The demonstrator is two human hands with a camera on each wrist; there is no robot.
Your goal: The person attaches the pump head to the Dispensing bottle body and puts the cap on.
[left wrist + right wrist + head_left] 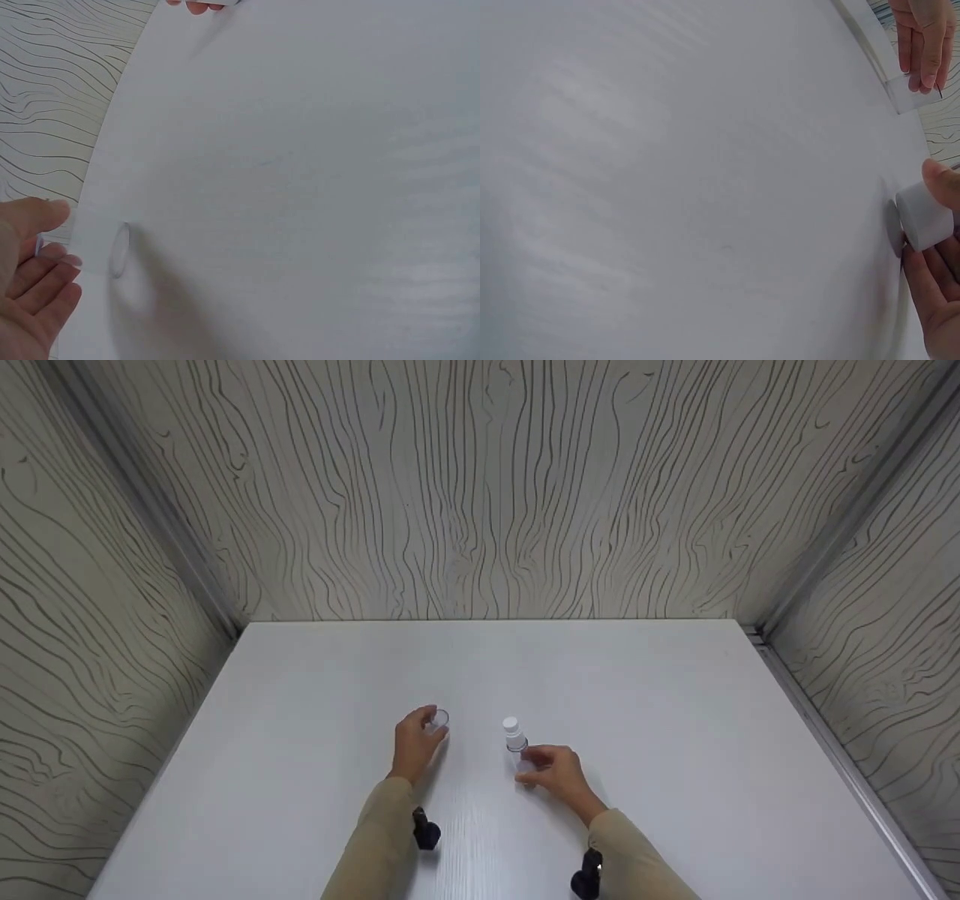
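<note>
My left hand (414, 742) grips a small clear cup (439, 718) between thumb and fingers, left of the table's middle. In the left wrist view that see-through cup (101, 244) sticks out past the fingertips, its round rim towards the table. To the right, my right hand (556, 772) holds a second clear cup (523, 766) by its side. A white capped bottle (513, 729) rises from this cup's rim. The right wrist view shows a whitish cylinder end (922, 217) between the right thumb and fingers, close to the tabletop.
A white table (637, 682) extends around both hands. Behind it stands a wood-patterned wall (480, 495), with similar panels on both sides. Metal rails (840, 757) run beside the table. Black wrist devices (426, 831) sit on both beige sleeves.
</note>
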